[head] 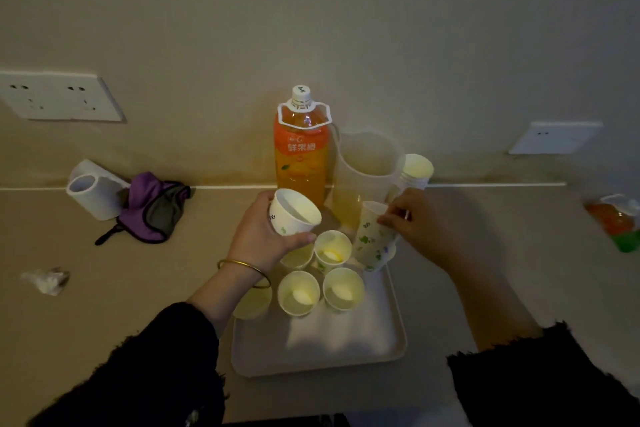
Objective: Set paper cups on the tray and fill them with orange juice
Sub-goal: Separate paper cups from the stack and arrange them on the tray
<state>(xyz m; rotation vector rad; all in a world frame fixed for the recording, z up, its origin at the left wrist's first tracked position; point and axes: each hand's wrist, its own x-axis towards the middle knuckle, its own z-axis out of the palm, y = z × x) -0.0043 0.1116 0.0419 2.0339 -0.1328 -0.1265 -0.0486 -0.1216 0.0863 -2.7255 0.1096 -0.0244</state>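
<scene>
Five cups (298, 292) stand empty on the tray (346, 354), lower centre; the left hand (263, 236) grips a sixth cup (294, 213), the right hand (419, 219) pinches the spare stack (372, 239) — pouring seems unstarted, the juice bottle (301, 149) above them capped.

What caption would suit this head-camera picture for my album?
Left hand holds a paper cup by the tray; right hand pinches a cup stack; juice bottle behind.

A dim home counter, kitchen-like: beige worktop (104, 322) against a plain wall (346, 11) with sockets (59, 96) left and right, an orange juice bottle (301, 146), a paper roll (93, 194), a purple cloth (152, 208)
</scene>
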